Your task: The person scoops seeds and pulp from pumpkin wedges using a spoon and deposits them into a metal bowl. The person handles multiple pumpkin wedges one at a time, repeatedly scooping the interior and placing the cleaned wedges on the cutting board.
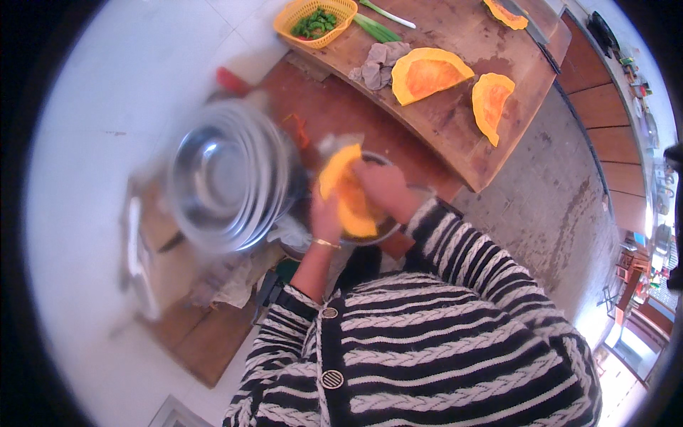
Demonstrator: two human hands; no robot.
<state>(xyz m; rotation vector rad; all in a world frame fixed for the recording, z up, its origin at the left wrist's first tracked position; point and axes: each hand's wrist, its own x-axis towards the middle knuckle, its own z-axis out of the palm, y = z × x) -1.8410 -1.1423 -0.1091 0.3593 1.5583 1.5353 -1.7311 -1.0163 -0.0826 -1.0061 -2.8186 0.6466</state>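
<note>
My left hand [326, 216] grips a curved wedge of pumpkin [356, 213] by its left side. My right hand [381, 184] is curled against the wedge's orange inner flesh, blurred; whether its fingers hold a tool is hidden. Under the wedge is a round metal-rimmed container [394, 234], mostly covered by the hands and the pumpkin. On the wooden table beyond lie a large pumpkin piece [433, 77] and a narrower one [492, 107], cut faces up. Another pumpkin slice [507, 15] rests near the far edge, beside what looks like a knife blade [525, 24].
Stacked stainless steel basins [224, 176] stand close to my left hand. The wooden table [453, 133] carries a crumpled cloth [381, 64], green onions [376, 28] and a yellow basket [283, 21] of green vegetables. A cabinet counter [603, 96] runs along the right.
</note>
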